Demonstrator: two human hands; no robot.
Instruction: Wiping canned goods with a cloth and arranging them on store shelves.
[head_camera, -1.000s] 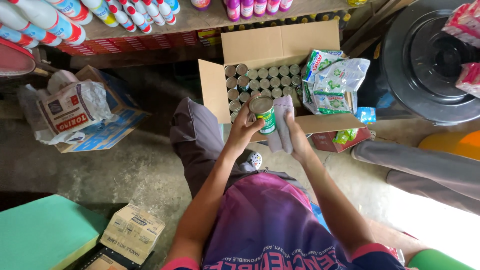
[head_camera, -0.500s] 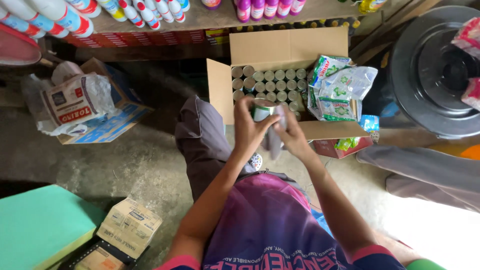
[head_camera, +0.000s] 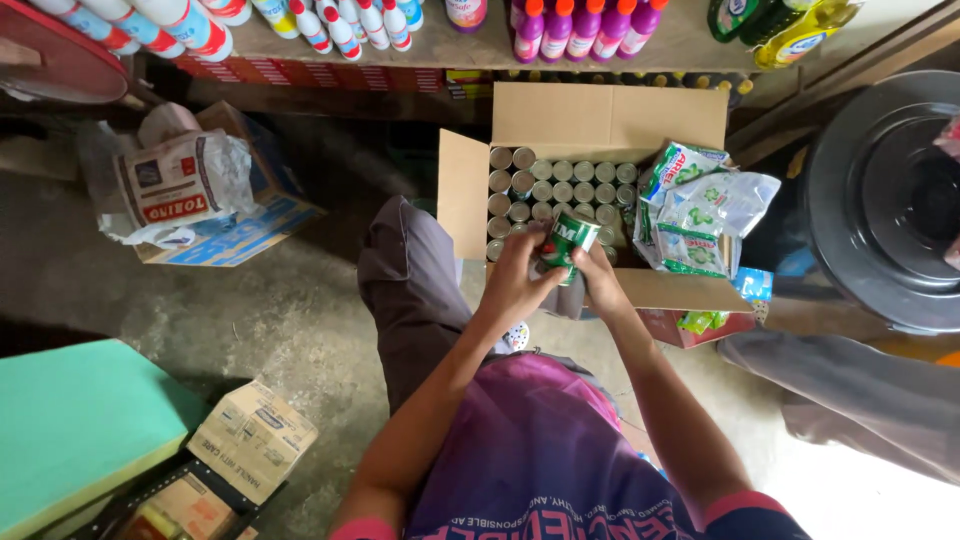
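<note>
Two hands, the left hand and right hand, grip closed around a green can just above the open cardboard box of cans, apparently handling it; any next move needs a steady hold.
</note>
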